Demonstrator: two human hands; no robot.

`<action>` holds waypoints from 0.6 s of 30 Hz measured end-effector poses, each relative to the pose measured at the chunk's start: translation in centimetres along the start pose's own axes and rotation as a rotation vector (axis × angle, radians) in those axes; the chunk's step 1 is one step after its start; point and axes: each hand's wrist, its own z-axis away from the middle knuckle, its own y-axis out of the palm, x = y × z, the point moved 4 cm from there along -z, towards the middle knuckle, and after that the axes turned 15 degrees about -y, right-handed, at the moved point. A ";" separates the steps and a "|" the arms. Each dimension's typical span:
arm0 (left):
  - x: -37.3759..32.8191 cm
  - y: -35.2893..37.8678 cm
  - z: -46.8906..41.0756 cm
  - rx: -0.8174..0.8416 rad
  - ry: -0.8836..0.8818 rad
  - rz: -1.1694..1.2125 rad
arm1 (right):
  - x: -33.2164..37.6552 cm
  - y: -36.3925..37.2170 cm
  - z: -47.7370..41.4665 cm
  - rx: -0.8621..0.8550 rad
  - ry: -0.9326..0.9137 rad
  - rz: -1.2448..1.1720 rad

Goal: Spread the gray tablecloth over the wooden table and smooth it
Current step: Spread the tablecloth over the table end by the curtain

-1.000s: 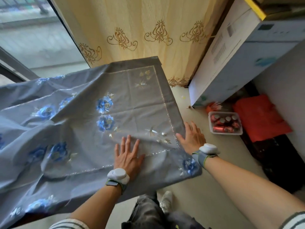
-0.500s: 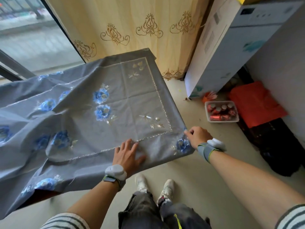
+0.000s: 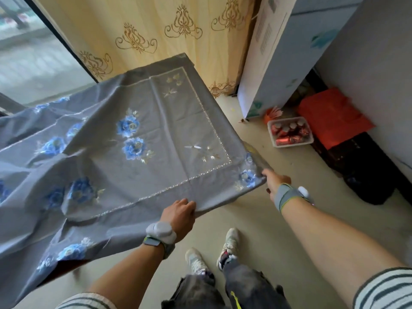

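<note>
Head view: gray tablecloth (image 3: 156, 134) lies over the table, flat in the middle, bunched toward 9 o'clock; tabletop hidden. Left hand (image 3: 179, 214) clenches the near hem at 6 o'clock. Right hand (image 3: 275, 182) pinches the near corner at 4 o'clock. Cloth's long axis runs 9 to 3. Slack sits left of both hands, nearer the left hand.

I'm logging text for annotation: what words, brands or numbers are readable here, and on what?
No text is readable.
Red cans in the white tray: labels too blurred.
White cabinet: vents and teal marks, no legible words.
Curtain, tablecloth: ornaments and flowers only.
</note>
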 end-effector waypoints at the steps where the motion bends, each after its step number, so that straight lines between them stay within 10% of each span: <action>1: -0.2 0.0 -0.1 0.021 0.007 0.014 | 0.2 -0.5 -0.1 -0.027 -0.025 -0.041; 12: 0.2 1.0 -2.5 0.227 -0.021 0.028 | 1.8 -2.7 2.7 0.180 0.124 -0.441; 18: 0.6 1.4 -2.3 0.268 -0.066 0.003 | 2.1 -7.4 4.1 -0.397 -0.373 0.154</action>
